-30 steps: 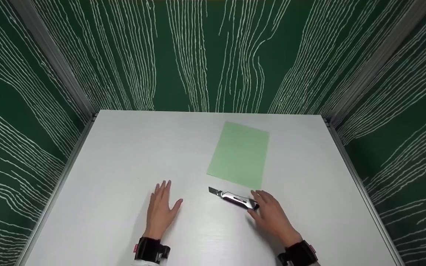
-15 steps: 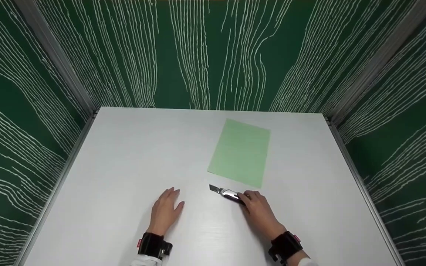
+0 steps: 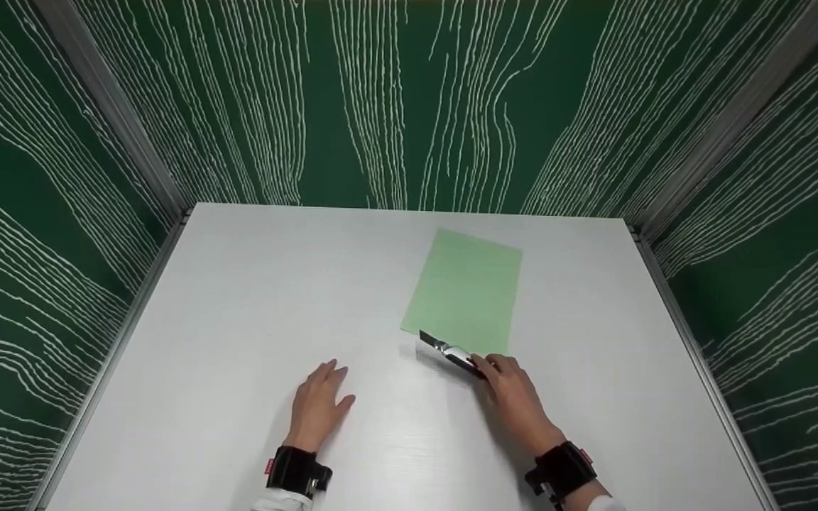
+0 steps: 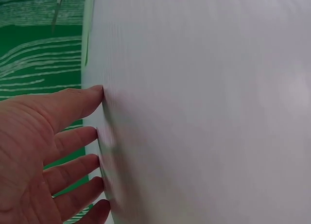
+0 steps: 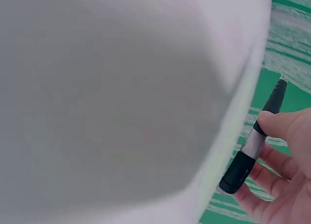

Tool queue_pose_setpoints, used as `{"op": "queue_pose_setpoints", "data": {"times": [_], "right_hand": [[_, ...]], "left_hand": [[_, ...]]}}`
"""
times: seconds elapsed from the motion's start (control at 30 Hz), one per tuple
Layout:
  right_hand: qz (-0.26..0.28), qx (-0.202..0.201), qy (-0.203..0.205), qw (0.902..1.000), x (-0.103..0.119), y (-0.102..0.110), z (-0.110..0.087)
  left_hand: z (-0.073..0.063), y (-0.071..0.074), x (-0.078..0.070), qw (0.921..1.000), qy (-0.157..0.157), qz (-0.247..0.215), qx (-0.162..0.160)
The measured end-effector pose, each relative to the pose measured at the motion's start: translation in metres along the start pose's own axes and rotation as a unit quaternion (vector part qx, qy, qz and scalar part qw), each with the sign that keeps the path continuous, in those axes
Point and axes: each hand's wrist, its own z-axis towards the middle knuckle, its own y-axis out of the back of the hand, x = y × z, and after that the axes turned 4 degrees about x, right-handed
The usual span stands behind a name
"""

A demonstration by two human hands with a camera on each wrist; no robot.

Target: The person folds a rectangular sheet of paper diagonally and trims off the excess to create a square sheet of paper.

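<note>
My right hand (image 3: 520, 403) grips a utility knife (image 3: 456, 355) by its rear end, raised a little over the table with its shadow below. The blade is out and points to the far left, near the front edge of a green sheet of paper (image 3: 467, 291). In the right wrist view, the thumb and fingers hold the dark and silver handle (image 5: 252, 145). To the left, my left hand (image 3: 315, 410) rests on the table with its fingers spread; in the left wrist view its fingertips (image 4: 97, 94) touch the white surface.
The white table (image 3: 253, 284) has metal rails (image 3: 700, 365) along its sides. Green walls (image 3: 352, 106) with pale wavy lines stand behind it and at both sides. A dark camera band is on each wrist.
My right hand has moved from beside the knife's rear end to gripping it, then lifted it off the table. The left hand has drawn its fingers in slightly and stayed in place.
</note>
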Motion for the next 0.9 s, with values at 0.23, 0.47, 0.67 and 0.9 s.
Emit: {"op": "queue_pose_setpoints", "data": {"times": [0.23, 0.47, 0.67, 0.9], "right_hand": [[-0.003, -0.056, -0.025, 0.9981, -0.029, 0.018, 0.002], [-0.007, -0.082, -0.061, 0.9947, -0.053, 0.027, -0.006], [-0.007, -0.092, -0.111, 0.9896, -0.069, 0.031, -0.013], [-0.004, -0.055, -0.205, 0.9773, -0.084, 0.035, -0.021]], "left_hand": [[-0.001, 0.0, 0.0, 1.0, 0.002, -0.009, 0.002], [-0.003, -0.001, 0.002, 0.9998, -0.019, -0.001, -0.01], [-0.003, 0.0, 0.002, 0.9999, -0.014, 0.0, 0.0], [-0.004, 0.001, 0.001, 0.9998, -0.015, -0.013, 0.006]]}}
